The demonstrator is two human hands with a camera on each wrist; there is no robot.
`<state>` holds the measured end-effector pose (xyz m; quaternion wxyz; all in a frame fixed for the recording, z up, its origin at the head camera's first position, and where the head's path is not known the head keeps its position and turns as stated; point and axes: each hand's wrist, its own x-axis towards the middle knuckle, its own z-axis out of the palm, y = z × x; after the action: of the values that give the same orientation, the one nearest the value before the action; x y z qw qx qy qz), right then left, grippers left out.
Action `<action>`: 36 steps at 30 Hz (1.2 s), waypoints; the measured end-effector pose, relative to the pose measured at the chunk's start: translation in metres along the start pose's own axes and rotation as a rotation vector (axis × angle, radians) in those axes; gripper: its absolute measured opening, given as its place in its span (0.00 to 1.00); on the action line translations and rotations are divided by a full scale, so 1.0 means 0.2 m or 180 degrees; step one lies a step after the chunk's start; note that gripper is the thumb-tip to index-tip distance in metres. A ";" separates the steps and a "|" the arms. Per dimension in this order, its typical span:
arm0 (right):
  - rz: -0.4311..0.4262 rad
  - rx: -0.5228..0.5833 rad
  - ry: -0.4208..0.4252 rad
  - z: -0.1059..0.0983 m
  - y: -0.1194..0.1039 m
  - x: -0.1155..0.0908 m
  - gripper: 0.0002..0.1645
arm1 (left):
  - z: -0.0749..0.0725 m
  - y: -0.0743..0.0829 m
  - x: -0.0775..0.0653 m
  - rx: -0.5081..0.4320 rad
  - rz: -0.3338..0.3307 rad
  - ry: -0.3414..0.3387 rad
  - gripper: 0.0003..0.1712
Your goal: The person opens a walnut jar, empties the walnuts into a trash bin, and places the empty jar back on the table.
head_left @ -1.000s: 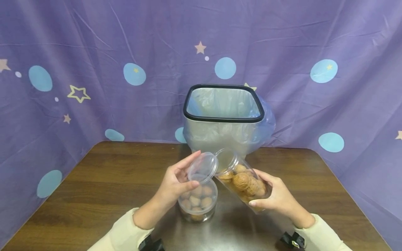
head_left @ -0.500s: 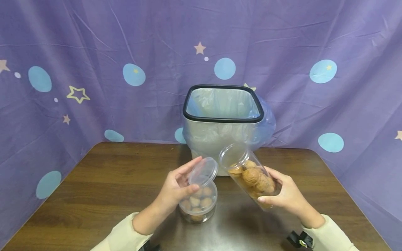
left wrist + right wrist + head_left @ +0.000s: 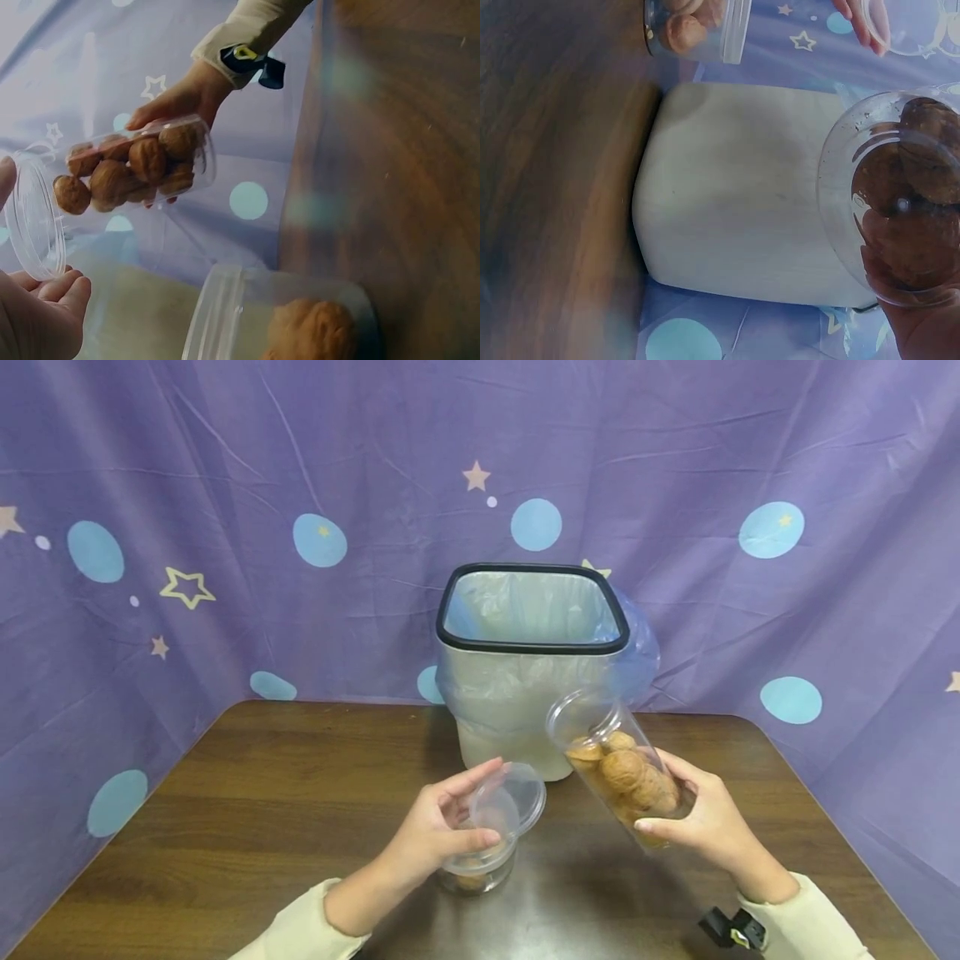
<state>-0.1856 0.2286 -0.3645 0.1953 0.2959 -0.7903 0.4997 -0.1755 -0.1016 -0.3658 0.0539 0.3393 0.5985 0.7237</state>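
Observation:
In the head view my left hand pinches a round clear lid by its edge, tilted over a short clear jar on the table. That jar has a translucent cover and holds brown walnuts, partly hidden by the hand and the loose lid. To the right, my right hand grips a taller clear jar near its base. It leans with its uncapped mouth up and to the left, above the table. Several walnuts fill much of it, as the left wrist view shows. Lid and tall jar are apart.
Behind the jars stands a pale waste bin with a black rim, lined with a bluish plastic bag. The brown wooden table ends at a purple curtain with stars and blue spots.
The right hand has carried the walnut jar right and slightly upward, away from the lid. The left hand has moved the lid lower and a little right, over the short jar.

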 end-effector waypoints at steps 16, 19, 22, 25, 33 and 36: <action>0.0142 -0.0086 0.0187 -0.07 0.00 0.01 0.47 | 0.17 -0.03 -0.07 0.0051 -0.0463 -0.0045 0.46; 0.0144 -0.0061 0.0192 -0.07 0.00 0.01 0.47 | 0.20 -0.03 -0.09 0.0077 -0.0485 -0.0019 0.46; 0.0135 -0.0037 0.0203 -0.07 -0.01 0.02 0.47 | 0.24 -0.03 -0.10 0.0122 -0.0632 -0.0025 0.46; 0.0130 -0.0012 0.0204 -0.07 -0.01 0.02 0.47 | 0.27 -0.05 -0.11 0.0071 -0.0758 0.0026 0.46; 0.0125 -0.0047 0.0200 -0.07 -0.01 0.03 0.47 | 0.36 -0.16 -0.16 0.0198 -0.0887 -0.0029 0.46; 0.0118 -0.0057 0.0202 -0.07 -0.01 0.03 0.47 | 0.38 -0.20 -0.18 0.0174 -0.0941 -0.0025 0.46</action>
<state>-0.1887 0.2392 -0.3539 0.2137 0.2635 -0.7934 0.5053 -0.1199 -0.0451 -0.4126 0.1530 0.2517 0.6613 0.6899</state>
